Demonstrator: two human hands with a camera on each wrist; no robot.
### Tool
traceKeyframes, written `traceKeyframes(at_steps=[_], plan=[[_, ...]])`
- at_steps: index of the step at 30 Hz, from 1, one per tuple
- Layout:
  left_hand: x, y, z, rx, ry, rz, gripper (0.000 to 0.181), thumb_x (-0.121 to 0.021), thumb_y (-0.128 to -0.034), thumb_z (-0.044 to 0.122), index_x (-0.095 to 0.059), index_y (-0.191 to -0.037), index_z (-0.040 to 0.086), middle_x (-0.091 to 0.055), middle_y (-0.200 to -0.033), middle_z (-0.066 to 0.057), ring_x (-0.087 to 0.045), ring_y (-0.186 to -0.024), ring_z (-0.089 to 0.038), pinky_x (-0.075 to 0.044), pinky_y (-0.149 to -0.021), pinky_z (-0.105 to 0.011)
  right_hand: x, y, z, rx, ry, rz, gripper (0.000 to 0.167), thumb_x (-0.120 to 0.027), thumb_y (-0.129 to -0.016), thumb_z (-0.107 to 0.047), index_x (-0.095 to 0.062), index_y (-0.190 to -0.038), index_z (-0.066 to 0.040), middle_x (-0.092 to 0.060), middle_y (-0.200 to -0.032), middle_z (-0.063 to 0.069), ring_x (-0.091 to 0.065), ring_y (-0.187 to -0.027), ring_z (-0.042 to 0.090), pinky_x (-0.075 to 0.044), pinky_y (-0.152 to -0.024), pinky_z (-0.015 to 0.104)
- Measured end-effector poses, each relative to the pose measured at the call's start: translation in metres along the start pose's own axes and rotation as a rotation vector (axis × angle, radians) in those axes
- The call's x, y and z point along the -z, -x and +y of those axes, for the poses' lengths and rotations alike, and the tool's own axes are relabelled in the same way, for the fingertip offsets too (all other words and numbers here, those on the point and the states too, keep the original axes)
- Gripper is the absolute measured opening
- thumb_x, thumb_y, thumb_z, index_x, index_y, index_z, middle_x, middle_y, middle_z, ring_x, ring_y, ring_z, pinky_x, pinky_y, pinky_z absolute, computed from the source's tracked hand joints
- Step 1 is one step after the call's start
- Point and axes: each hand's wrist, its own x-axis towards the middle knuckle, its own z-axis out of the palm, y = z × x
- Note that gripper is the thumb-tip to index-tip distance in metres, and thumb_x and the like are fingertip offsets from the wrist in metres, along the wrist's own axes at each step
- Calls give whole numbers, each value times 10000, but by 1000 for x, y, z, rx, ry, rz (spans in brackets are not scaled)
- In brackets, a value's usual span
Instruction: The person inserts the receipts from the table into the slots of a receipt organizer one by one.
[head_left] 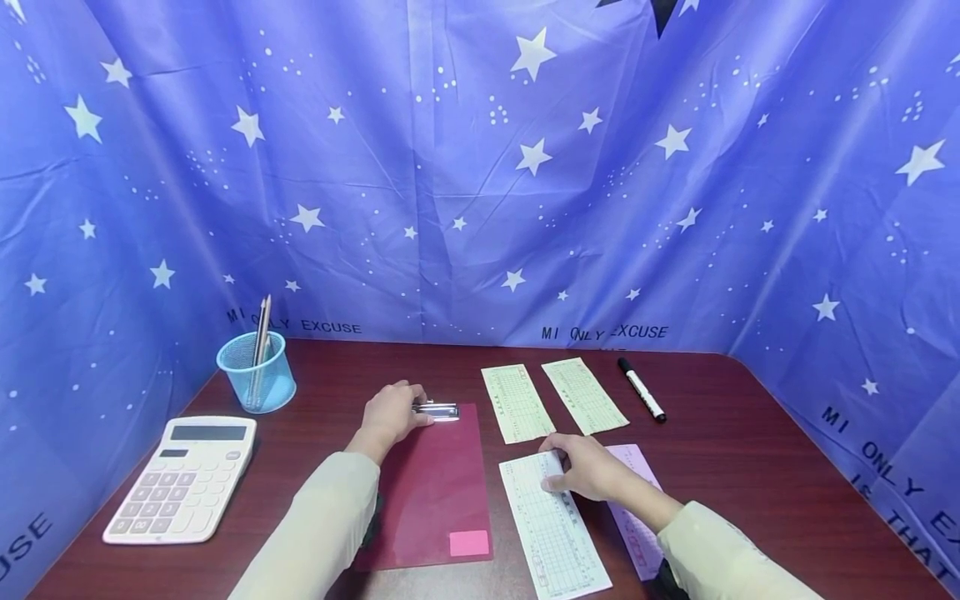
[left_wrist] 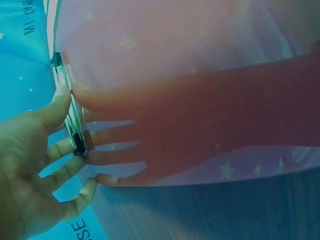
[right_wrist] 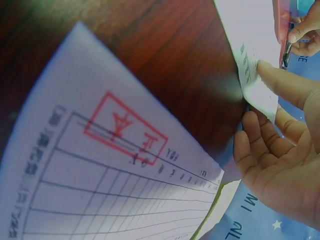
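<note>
**Left hand (head_left: 390, 414) gripping the metal clip (head_left: 446, 412); right hand (head_left: 592, 468) pinching the white form (head_left: 558, 533)**

Your left thumb is pressing on the metal clip at the far end of the red clipboard (head_left: 438, 492); your other left fingers are standing apart along its outer edge. A pink label (head_left: 468, 543) is occupying the clipboard's near right corner. Your right thumb and fingers are clamping the white form near its far right corner. The form is lying just right of the clipboard. A pink form (head_left: 636, 529) is showing partly beneath your right forearm. Beyond your right hand, two pale green slips (head_left: 517, 404) are lying side by side, with a marker (head_left: 642, 392) resting to their right. On the left, a calculator (head_left: 182, 479) is lying before a blue mesh cup (head_left: 238, 385), which is holding pencils (head_left: 262, 329).
</note>
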Motion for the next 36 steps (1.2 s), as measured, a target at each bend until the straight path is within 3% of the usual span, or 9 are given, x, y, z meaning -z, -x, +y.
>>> traceKeyframes(at_steps=[6,11,23,33,36], plan=[[-3,-1,-1,-36,-9,23,282,-864,-790,314,-700,-947,146,-612,-886,-21,-670,-928,-331,-546,-751,-532,1,1,3,87,16,-2,167,-808,-858,-119,-656,-926,-114,-558,-778,-64,-472,-690,94,-421,-633,286],[-5,1,-3,-96,-39,56,261,-852,-798,284,-678,-908,124,-615,-867,-23,-670,-906,-338,-553,-721,-529,2,1,4,141,38,-5,131,-775,-884,-94,-650,-892,-130,-552,-769,-83,-453,-667,75,-403,-615,275],[-4,3,1,-148,-89,93,237,-870,-783,252,-683,-836,116,-614,-796,-1,-666,-784,-282,-544,-691,-474,6,-2,6,159,92,-23,118,-770,-883,-90,-664,-912,-131,-604,-823,-95,-477,-723,91,-423,-672,306],[-11,5,2,-216,-48,148,237,-877,-768,179,-675,-799,59,-575,-771,-34,-648,-748,-309,-540,-707,-462,6,-1,7,166,70,-26,134,-731,-904,-58,-638,-852,-141,-573,-772,-87,-460,-677,88,-402,-627,288],[-11,5,4,-215,-59,137,241,-874,-775,162,-661,-792,49,-568,-771,-48,-648,-752,-318,-541,-712,-466,6,0,7,161,57,-24,132,-719,-908,-54,-634,-857,-142,-563,-758,-82,-458,-672,90,-396,-623,284]])
